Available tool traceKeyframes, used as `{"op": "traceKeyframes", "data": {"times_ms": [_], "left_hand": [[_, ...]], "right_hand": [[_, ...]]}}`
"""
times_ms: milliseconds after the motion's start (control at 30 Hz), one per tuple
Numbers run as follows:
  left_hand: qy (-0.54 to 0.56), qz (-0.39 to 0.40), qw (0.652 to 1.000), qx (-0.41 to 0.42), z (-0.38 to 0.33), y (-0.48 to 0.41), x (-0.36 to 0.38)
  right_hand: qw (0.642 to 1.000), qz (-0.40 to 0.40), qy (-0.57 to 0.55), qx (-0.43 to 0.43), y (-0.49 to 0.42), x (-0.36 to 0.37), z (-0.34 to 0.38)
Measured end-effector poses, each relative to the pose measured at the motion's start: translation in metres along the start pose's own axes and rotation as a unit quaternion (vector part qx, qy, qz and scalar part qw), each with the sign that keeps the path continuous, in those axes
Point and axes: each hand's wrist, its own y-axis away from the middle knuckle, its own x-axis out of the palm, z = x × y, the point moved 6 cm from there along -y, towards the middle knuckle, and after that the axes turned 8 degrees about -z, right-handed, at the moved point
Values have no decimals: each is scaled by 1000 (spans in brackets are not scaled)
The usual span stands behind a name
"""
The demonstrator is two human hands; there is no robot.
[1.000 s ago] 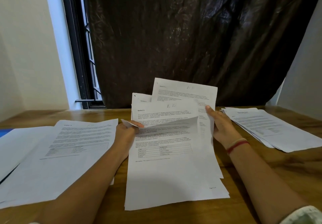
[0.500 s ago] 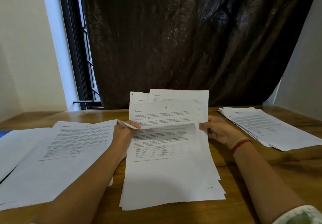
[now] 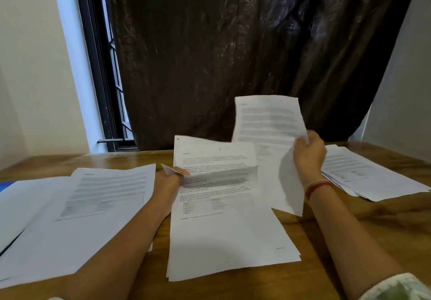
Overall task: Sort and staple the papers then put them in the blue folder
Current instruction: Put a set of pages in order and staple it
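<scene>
A stack of printed white papers [image 3: 228,236] lies in the middle of the wooden table [image 3: 363,234]. My left hand [image 3: 170,180] pinches the left edge of this stack, with a bent paper corner over my thumb. My right hand [image 3: 309,155] grips a single printed sheet [image 3: 268,122] by its right edge and holds it up, lifted clear of the stack and tilted to the right. A sliver of the blue folder [image 3: 5,186] shows at the far left edge, under papers. No stapler is in view.
A second pile of papers [image 3: 363,173] lies at the right of the table. A wide spread of sheets [image 3: 77,211] covers the left side. A dark curtain [image 3: 233,54] hangs behind the table, with a window frame [image 3: 100,78] to its left.
My right hand has pulled one sheet out of the middle stack and raised it up and to the right. My left hand has kept its pinch on the stack's left edge.
</scene>
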Motion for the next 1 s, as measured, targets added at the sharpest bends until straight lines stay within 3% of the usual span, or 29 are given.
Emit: {"op": "traceKeyframes", "data": {"times_ms": [133,233,433,633,1000], "left_hand": [[-55,-48,997,-7,3,-10,-5],[-68,-60,996,-17,6,-11,-6],[-98,-53,992,-51,-5,-2,-6],[-56,-36,996,-62,-10,12,-10],[31,36,999,-13,0,11,-9]], "right_hand": [[987,-82,-51,-132,-20,-30,69],[972,-98,-136,-165,-38,-42,123],[952,-53,-297,-58,-54,-34,147],[960,-3,-276,44,-45,-3,100],[970,123,-211,-5,-16,26,55]]}}
